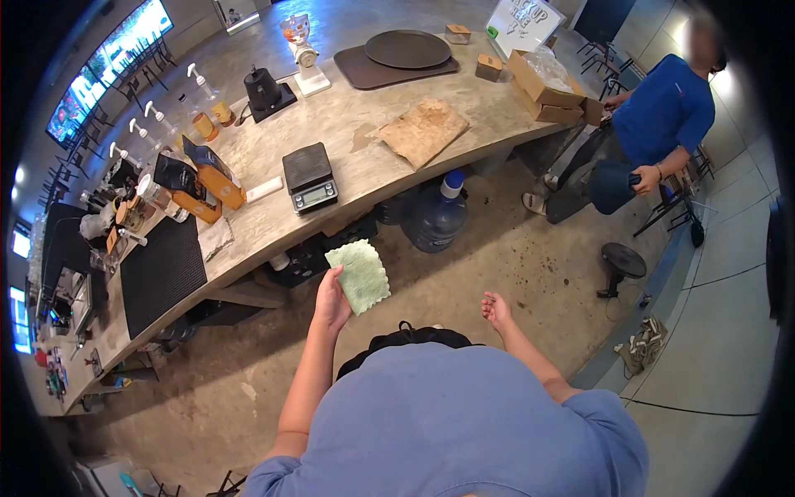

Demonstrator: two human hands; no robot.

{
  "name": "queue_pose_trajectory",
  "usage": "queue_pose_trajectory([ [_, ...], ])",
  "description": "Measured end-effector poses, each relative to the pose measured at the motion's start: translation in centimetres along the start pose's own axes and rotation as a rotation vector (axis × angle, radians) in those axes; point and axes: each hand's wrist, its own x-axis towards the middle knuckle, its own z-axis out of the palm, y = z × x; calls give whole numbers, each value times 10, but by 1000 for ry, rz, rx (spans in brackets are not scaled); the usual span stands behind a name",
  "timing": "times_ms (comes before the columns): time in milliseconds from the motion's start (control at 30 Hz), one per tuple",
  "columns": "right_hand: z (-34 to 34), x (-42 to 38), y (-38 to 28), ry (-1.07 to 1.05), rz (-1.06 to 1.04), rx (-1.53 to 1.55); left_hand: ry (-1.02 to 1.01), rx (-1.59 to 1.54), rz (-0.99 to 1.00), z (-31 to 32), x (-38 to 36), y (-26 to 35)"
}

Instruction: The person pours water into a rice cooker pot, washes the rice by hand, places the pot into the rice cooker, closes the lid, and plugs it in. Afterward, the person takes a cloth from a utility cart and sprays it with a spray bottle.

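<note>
A pale green cloth [358,276] with scalloped edges is pinched in my left hand [333,303], held out in front of me short of the counter. My right hand [497,311] hangs over the floor with its fingers loosely curled and apart, nothing visible in it. Beyond the cloth, a black digital scale [310,178] sits near the counter's front edge. Further right on the counter [352,112] lies a flattened brown paper sheet or bag [425,132].
A large blue water jug [437,217] stands beneath the counter. Trays [407,50], a grinder [306,62], pump bottles [211,98], coffee bags [214,172] and a black mat [162,273] are on top. At right, a person in a blue shirt [667,108] holds a dark object near a stool [623,261].
</note>
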Motion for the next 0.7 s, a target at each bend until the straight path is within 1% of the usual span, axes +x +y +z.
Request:
queue_pose_trajectory([
  [300, -20, 0, -16, 84, -30, 16, 44, 14, 8, 17, -6, 2],
  [400, -23, 1, -22, 72, -28, -34, 44, 13, 5, 14, -3, -2],
  [500, -28, 6, -26, 70, -49, 0, 44, 14, -2, 14, -1, -4],
  [600, -45, 23, -52, 28, -138, 201, 49, 25, -1, 15, 0, -5],
  [667, -40, -8, -108, 152, -296, 577, 59, 41, 3, 22, -2, -1],
  [700, -75, 15, -128, -72, -327, 732, 63, 46, 4, 21, -1, -1],
])
